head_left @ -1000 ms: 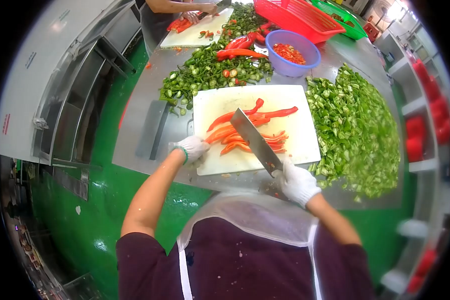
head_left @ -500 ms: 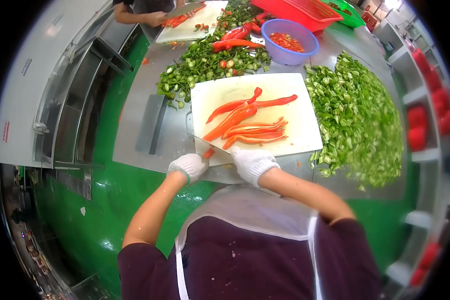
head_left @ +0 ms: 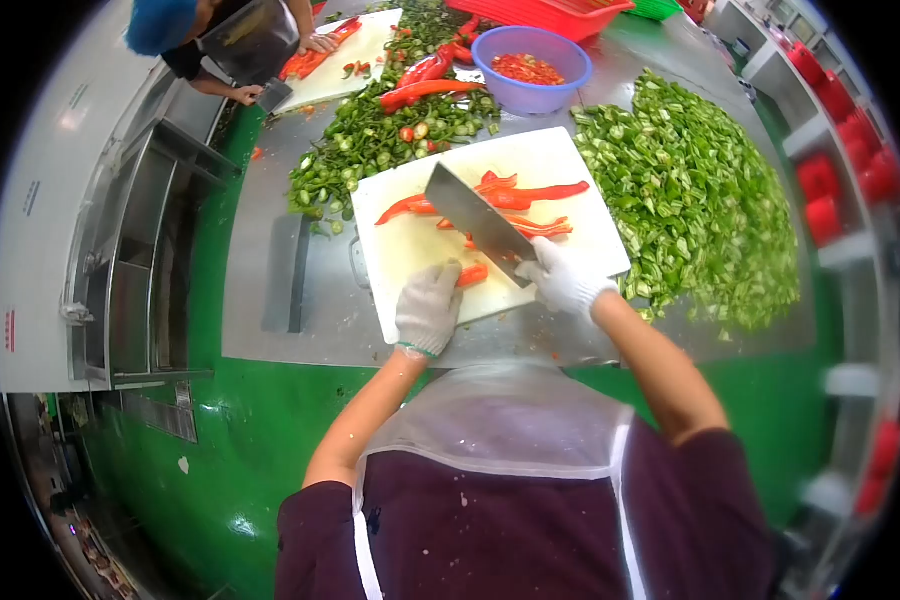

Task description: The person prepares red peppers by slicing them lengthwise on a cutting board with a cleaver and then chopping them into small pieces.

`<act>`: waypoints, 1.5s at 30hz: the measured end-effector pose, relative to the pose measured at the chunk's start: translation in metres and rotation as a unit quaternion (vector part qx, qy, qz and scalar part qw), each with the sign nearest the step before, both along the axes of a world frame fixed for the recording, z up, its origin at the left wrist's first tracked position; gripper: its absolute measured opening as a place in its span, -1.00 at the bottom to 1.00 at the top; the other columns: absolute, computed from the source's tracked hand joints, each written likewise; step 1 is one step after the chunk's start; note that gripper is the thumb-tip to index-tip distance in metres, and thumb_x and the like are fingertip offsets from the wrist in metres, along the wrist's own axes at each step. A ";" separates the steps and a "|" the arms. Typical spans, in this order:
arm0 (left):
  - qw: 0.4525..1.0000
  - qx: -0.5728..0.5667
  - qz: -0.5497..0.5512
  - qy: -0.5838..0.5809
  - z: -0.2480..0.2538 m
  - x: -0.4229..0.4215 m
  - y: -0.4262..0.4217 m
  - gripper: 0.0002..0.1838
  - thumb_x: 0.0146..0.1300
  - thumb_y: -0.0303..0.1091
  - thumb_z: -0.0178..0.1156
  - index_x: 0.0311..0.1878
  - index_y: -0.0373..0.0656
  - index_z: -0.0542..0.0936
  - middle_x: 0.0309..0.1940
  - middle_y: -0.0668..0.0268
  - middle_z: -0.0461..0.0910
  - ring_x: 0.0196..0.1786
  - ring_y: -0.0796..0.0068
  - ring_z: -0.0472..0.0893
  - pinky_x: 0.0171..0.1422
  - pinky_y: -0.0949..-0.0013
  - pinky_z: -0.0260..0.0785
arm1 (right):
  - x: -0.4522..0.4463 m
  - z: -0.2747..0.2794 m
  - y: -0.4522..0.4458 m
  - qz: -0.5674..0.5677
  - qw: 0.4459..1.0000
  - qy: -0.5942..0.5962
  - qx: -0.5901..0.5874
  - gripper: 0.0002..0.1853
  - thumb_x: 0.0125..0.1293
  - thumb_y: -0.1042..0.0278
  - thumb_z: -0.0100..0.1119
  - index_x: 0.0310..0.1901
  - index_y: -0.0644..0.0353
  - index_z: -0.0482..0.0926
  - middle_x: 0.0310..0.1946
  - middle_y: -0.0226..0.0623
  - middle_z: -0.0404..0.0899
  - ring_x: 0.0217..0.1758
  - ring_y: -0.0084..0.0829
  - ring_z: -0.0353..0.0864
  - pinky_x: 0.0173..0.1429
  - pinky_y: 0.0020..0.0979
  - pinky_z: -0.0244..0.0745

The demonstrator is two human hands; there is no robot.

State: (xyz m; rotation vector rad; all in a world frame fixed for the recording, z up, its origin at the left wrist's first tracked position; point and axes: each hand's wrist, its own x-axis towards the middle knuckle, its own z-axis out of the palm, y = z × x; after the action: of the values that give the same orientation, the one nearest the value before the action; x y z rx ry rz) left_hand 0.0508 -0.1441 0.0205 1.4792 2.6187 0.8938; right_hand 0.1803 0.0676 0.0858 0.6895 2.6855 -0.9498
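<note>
My left hand [head_left: 429, 308], in a white knit glove, is on the near part of the white cutting board [head_left: 390, 255]. Its fingers are closed on the end of a short red pepper piece [head_left: 473, 274]. Gloved as well, my right hand [head_left: 565, 280] grips a cleaver [head_left: 478, 218] by the handle. The broad blade is tilted up and left over the board, hiding part of the peppers behind it. Long red pepper strips [head_left: 545, 225] and a split red pepper [head_left: 405, 207] lie across the board's middle.
Chopped green peppers [head_left: 690, 200] are heaped right of the board, more green pieces [head_left: 370, 150] behind left. A purple bowl [head_left: 532, 95] holds red bits. A dark flat blade [head_left: 288, 275] lies at left. Across the table, a co-worker [head_left: 240, 45] holds a cleaver beside another board [head_left: 370, 50].
My left hand has come from the board's front edge onto the board with the pepper piece. The cleaver has risen and turned, showing its broad face. The co-worker has leaned into view.
</note>
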 end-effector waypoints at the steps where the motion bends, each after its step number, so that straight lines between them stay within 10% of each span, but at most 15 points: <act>1: 0.999 0.026 0.005 0.043 -0.007 0.000 0.002 -0.61 0.15 -0.37 0.32 0.08 -0.18 0.62 0.00 -0.02 0.65 0.14 -0.15 0.61 0.13 -0.03 0.52 | 0.012 0.007 -0.002 -0.071 0.994 0.004 -0.084 -0.74 0.48 0.21 0.14 0.04 0.20 0.49 -0.20 -0.02 0.71 -0.27 -0.08 0.71 -0.14 -0.10 0.59; 4: 0.989 0.057 0.032 0.130 -0.024 0.001 0.000 -0.63 0.09 -0.36 0.37 -0.02 -0.25 0.64 0.07 -0.07 0.63 0.24 -0.23 0.54 0.25 -0.09 0.46 | 0.051 0.016 -0.018 -0.233 0.926 0.049 -0.294 -0.67 0.51 0.24 0.17 0.21 0.14 0.49 -0.26 -0.36 0.66 -0.45 -0.64 0.54 -0.39 -0.44 0.52; 9: 0.982 -0.046 0.128 0.130 -0.015 -0.008 -0.006 -0.66 0.09 -0.34 0.37 -0.08 -0.30 0.66 0.17 -0.19 0.59 0.36 -0.29 0.47 0.35 -0.15 0.39 | 0.074 -0.012 -0.027 -0.307 0.824 0.029 -0.476 -0.71 0.49 0.30 0.18 0.17 0.13 0.48 -0.41 -0.38 0.59 -0.62 -0.58 0.44 -0.55 -0.43 0.52; 16: 0.974 -0.124 0.116 0.149 -0.030 -0.027 -0.034 -0.18 0.23 -0.09 0.30 0.49 -0.30 0.34 0.57 -0.14 0.19 0.62 -0.20 0.11 0.49 -0.19 0.13 | 0.037 -0.025 -0.045 -0.257 0.813 -0.035 -0.522 -0.78 0.50 0.28 0.15 0.04 0.16 0.44 -0.54 -0.42 0.43 -0.68 -0.54 0.41 -0.55 -0.31 0.61; 35: 0.984 -0.101 0.105 0.101 -0.054 -0.042 -0.040 -0.21 0.41 0.00 0.15 0.57 -0.26 0.27 0.60 -0.05 0.22 0.67 -0.16 0.08 0.54 -0.21 0.04 | 0.012 -0.034 -0.055 -0.240 0.734 -0.053 -0.633 -0.81 0.51 0.29 0.17 -0.09 0.15 0.38 -0.57 -0.50 0.36 -0.70 -0.64 0.28 -0.47 -0.25 0.71; 45: 0.988 -0.087 0.114 0.050 -0.055 -0.042 -0.043 -0.16 0.51 0.12 -0.04 0.63 -0.32 0.12 0.66 -0.18 -0.03 0.70 -0.27 -0.10 0.63 -0.25 -0.13 | 0.004 -0.037 -0.074 -0.174 0.790 -0.087 -0.582 -0.76 0.47 0.32 0.21 -0.12 0.27 0.38 -0.59 -0.38 0.43 -0.70 -0.54 0.39 -0.44 -0.23 0.68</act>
State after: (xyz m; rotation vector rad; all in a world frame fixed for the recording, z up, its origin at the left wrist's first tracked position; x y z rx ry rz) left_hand 0.0085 -0.1869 -0.0343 1.2339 2.8967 0.5953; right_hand 0.1840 -0.0067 0.0490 0.8486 1.3187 -2.1397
